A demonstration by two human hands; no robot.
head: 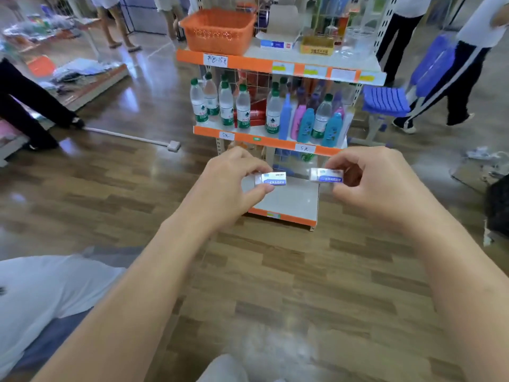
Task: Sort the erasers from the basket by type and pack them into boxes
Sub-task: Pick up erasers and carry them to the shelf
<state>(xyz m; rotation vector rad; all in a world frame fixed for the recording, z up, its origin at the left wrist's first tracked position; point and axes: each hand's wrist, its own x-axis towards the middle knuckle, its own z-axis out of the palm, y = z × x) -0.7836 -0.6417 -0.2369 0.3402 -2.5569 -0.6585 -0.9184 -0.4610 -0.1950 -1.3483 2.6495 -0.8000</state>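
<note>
Right now you are at the comparing step: your left hand (231, 186) pinches one sleeved eraser (271, 179) between thumb and curled fingers (248, 164), and your right hand (371, 183) pinches a second eraser (326, 175) the same way. Both are held up side by side, near each other but apart, in the air in front of the shelf rack (248, 63). The sleeves look alike, blue and white; the left one reads ERASER, while the print on the right one is too blurred for me to tell if it matches.

Next, I judge, you need to settle the type of each, then reach up to the top shelf. An open blue-and-white box (275, 44) and a yellow box (316, 46) sit there, just beside the orange basket (217, 31). Nothing shows what is inside the basket.

Below them, water bottles (225, 106) and coloured bottles (305, 125) fill the middle shelf. Around you is a wood-pattern floor (275, 271), a blue stool (385, 102) to the right, and other people standing about.
</note>
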